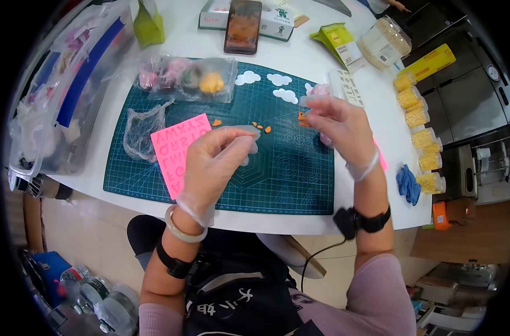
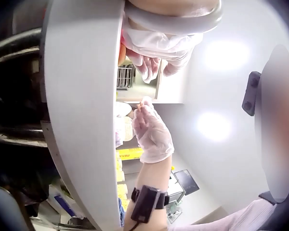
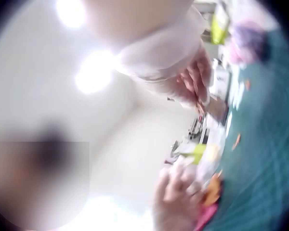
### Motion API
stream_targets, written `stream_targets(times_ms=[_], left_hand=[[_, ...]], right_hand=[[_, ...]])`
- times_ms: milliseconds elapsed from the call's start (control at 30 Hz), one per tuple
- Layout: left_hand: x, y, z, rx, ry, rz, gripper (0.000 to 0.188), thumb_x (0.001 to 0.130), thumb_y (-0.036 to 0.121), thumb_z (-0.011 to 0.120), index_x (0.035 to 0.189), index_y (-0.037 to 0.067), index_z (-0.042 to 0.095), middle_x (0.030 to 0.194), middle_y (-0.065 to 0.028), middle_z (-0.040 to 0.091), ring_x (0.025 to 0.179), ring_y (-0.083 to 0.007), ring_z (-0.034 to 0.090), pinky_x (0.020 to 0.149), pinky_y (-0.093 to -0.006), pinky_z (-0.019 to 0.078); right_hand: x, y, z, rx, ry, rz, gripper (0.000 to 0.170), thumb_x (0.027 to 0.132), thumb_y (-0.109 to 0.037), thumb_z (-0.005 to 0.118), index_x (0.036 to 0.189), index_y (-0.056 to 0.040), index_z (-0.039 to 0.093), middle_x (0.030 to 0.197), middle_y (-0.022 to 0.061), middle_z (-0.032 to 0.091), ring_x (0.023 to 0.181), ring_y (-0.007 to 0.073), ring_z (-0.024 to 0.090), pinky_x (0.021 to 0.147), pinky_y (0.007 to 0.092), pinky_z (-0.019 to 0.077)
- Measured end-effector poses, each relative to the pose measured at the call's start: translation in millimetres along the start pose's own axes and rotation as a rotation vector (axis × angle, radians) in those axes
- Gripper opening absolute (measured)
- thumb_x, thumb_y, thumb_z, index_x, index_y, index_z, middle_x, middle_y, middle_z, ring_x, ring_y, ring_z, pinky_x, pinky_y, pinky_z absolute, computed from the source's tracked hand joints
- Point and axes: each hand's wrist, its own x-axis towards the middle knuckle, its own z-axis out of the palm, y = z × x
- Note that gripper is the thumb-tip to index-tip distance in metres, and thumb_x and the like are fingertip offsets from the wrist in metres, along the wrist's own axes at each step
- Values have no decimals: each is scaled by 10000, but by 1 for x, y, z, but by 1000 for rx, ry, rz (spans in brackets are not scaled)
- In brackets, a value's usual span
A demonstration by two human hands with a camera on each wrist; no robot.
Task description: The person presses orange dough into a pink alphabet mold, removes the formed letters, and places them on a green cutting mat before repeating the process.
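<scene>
Both hands wear thin clear gloves. My right hand is raised over the right part of the green cutting mat, and its thumb and fingers pinch a small orange soft piece. To the left, my left hand is held above the mat beside a pink sheet mould with letters, its fingers loosely bent with nothing visible between them. Several orange scraps lie past its fingertips. Near that hand, the right wrist view shows a larger orange lump by the pink sheet; the left hand hides it in the head view.
White cloud cut-outs and a plastic bag of coloured lumps lie at the mat's back. Crumpled clear film is at its left. A phone leans on a glove box. A clear storage box stands left.
</scene>
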Motion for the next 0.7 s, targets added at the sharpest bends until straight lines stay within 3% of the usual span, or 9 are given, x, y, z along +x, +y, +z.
stream_targets(times_ms=[33, 67, 133, 167, 300, 400, 533, 700], left_hand=[[0, -2, 0, 26, -10, 2, 172, 876, 102, 651, 994, -15, 693, 852, -38, 673, 747, -66, 595, 671, -208, 481], [0, -5, 0, 17, -14, 7, 172, 876, 102, 651, 994, -15, 693, 852, -38, 673, 747, -66, 595, 671, -208, 481], [0, -13, 0, 107, -26, 122, 212, 907, 121, 575, 1023, -12, 693, 843, -37, 661, 708, -66, 551, 638, -190, 441], [-1, -14, 0, 98, -28, 130, 212, 907, 121, 575, 1023, -12, 693, 843, -37, 661, 708, -66, 551, 638, -190, 441], [-1, -12, -4, 72, -12, 140, 208, 912, 134, 581, 1008, -7, 699, 823, -35, 660, 696, -65, 548, 619, -195, 440], [-2, -11, -4, 64, -11, 143, 211, 914, 146, 586, 1005, -4, 701, 818, -36, 658, 698, -63, 547, 615, -195, 438], [0, -17, -4, 97, -14, 213, 219, 920, 157, 578, 1001, -4, 702, 810, -34, 654, 688, -60, 541, 601, -193, 429], [0, -15, -7, 88, 4, 173, 222, 933, 148, 563, 996, -16, 698, 806, -36, 652, 676, -56, 533, 592, -190, 427]], right_hand=[[8, -7, -6, -261, -91, 31, 293, 840, -43, 653, 1133, -34, 673, 938, 81, 691, 818, 129, 654, 761, 236, 516], [17, -10, -6, -271, -86, 29, 293, 840, -43, 653, 1133, -34, 673, 938, 81, 691, 818, 129, 654, 761, 236, 516], [38, -5, -2, -527, -297, 131, 291, 834, -84, 653, 1119, -31, 683, 937, 100, 700, 822, 151, 660, 776, 265, 517], [48, 15, 0, -510, -280, 32, 276, 841, -117, 656, 1105, -47, 695, 921, 98, 703, 832, 186, 669, 796, 283, 515], [46, -5, 2, -649, -155, 21, 264, 845, -139, 656, 1089, -47, 701, 927, 117, 701, 865, 210, 673, 818, 299, 511], [32, -7, 7, -638, -49, 294, 287, 822, -174, 697, 1083, -53, 704, 974, 148, 701, 913, 241, 670, 833, 330, 508], [31, 17, 13, -820, -78, 51, 322, 787, -193, 746, 1080, -63, 710, 973, 155, 699, 920, 270, 668, 846, 338, 506], [39, 30, 16, -683, -114, 53, 291, 804, -145, 724, 1082, -63, 712, 1005, 176, 694, 921, 284, 673, 843, 347, 507]])
